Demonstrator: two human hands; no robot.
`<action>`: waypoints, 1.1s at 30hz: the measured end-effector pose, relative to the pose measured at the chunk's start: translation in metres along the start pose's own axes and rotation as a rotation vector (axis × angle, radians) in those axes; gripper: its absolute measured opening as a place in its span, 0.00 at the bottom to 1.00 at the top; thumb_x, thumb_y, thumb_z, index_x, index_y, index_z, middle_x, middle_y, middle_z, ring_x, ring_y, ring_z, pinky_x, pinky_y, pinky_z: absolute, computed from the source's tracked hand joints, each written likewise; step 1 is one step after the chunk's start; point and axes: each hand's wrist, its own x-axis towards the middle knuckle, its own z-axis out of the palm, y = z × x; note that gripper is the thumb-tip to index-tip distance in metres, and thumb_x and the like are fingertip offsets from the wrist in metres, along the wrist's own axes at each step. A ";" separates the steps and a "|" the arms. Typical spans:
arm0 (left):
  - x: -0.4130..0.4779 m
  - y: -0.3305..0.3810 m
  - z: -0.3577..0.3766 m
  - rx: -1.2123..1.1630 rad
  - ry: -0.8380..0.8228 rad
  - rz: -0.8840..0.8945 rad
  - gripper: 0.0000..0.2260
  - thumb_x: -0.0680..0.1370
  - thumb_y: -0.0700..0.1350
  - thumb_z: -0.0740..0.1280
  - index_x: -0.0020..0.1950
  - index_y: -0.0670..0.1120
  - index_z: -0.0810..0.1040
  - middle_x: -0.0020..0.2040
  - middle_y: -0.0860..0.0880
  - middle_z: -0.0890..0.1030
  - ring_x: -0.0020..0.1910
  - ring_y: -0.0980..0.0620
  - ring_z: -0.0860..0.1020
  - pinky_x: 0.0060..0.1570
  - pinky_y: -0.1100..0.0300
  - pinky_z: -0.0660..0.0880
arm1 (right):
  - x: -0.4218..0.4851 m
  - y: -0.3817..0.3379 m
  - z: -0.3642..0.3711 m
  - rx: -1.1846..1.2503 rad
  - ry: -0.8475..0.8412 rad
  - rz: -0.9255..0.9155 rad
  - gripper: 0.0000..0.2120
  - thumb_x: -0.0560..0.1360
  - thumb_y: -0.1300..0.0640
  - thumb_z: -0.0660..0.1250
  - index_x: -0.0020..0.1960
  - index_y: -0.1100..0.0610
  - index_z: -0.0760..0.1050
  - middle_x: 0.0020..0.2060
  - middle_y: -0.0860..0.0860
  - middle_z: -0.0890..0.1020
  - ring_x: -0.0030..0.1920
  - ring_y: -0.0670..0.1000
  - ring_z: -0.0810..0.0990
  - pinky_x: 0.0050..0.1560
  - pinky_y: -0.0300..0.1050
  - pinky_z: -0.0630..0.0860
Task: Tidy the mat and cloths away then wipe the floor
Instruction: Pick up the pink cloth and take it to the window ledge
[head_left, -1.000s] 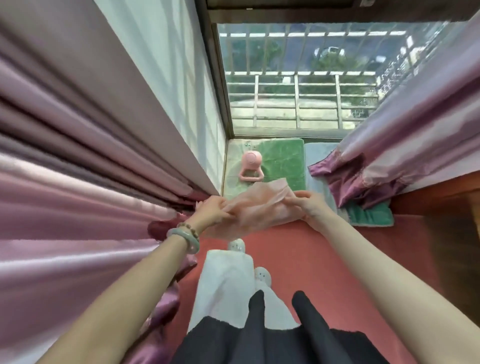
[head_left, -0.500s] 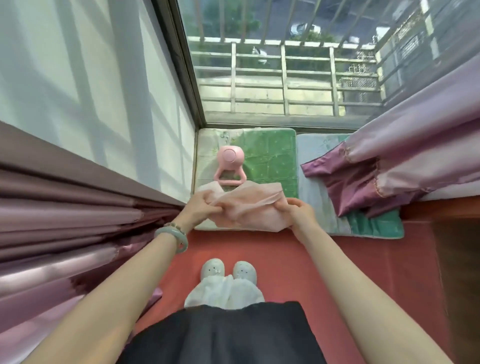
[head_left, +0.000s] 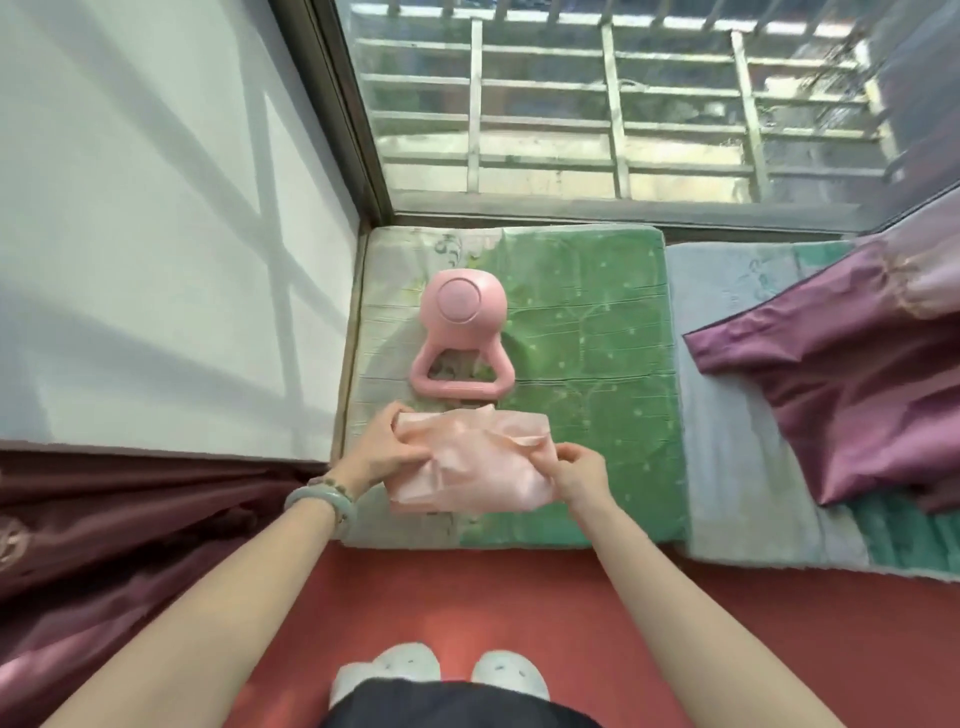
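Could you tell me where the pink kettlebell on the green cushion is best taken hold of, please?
The pink kettlebell lies flat with its loop handle towards the person. Best grip: the handle's straight bar, from the near side, fingers hooked through the open loop.

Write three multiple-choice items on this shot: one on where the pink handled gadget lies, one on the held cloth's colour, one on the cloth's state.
1. The pink handled gadget lies:
A) on a chair
B) on the green cushion
C) in a basket

2. The cloth is:
A) pink
B) blue
C) white

3. The cloth is:
A) lying untouched
B) hanging from a hook
C) held in both hands

Key:
1 B, it rests on the cushion just beyond the cloth.
2 A, it is pale pink all over.
3 C, the left hand and the right hand each pinch one end.
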 end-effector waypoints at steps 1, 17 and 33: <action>0.010 -0.015 0.001 0.042 -0.001 -0.031 0.22 0.63 0.46 0.78 0.48 0.45 0.70 0.42 0.51 0.74 0.40 0.54 0.72 0.34 0.68 0.68 | 0.012 0.007 0.009 -0.033 0.008 0.002 0.05 0.68 0.59 0.74 0.37 0.58 0.79 0.33 0.54 0.80 0.37 0.51 0.76 0.39 0.45 0.71; 0.003 -0.090 0.026 1.246 0.163 0.612 0.29 0.77 0.53 0.54 0.77 0.46 0.56 0.73 0.41 0.67 0.72 0.42 0.61 0.72 0.47 0.50 | 0.027 0.068 0.044 -1.213 0.003 -0.912 0.24 0.75 0.52 0.57 0.71 0.50 0.63 0.68 0.60 0.72 0.66 0.63 0.72 0.61 0.57 0.71; -0.157 0.148 -0.067 0.987 0.055 0.384 0.27 0.75 0.57 0.59 0.60 0.35 0.77 0.59 0.36 0.78 0.64 0.36 0.74 0.60 0.43 0.73 | -0.169 -0.185 -0.078 -0.756 -0.403 -0.455 0.21 0.74 0.58 0.65 0.67 0.55 0.72 0.67 0.54 0.74 0.68 0.53 0.70 0.64 0.42 0.64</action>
